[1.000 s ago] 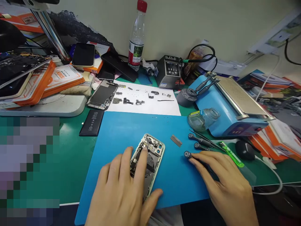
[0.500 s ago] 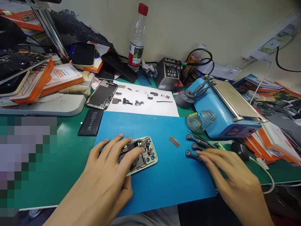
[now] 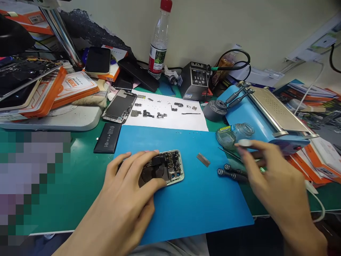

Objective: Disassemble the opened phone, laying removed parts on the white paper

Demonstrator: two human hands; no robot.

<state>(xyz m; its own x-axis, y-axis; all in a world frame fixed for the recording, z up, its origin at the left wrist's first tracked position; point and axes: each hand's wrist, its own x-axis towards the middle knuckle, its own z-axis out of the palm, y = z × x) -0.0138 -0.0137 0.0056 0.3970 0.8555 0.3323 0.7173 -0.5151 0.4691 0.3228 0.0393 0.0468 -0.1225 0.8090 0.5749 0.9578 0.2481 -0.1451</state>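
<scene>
An opened phone (image 3: 172, 165) with bare internals lies sideways on the blue mat (image 3: 186, 209). My left hand (image 3: 128, 192) grips it, fingers across its top and thumb at its near edge. My right hand (image 3: 269, 170) is blurred by motion above two dark screwdrivers (image 3: 230, 173) at the mat's right edge, its fingertip close to a small glass jar (image 3: 229, 137). Whether it holds anything is not clear. A small grey metal plate (image 3: 204, 160) lies on the mat between the hands.
Behind the mat, a white sheet (image 3: 191, 122) carries several small removed parts, beside a phone screen (image 3: 119, 106) and a black battery (image 3: 108, 138). A blue heating machine (image 3: 261, 113) stands right, a soldering station (image 3: 194, 80) and water bottle (image 3: 160, 42) at the back, orange boxes (image 3: 71, 85) left.
My left hand has turned the phone from upright to sideways and slid it left. My right hand has lifted from the screwdrivers and moved back toward the jar.
</scene>
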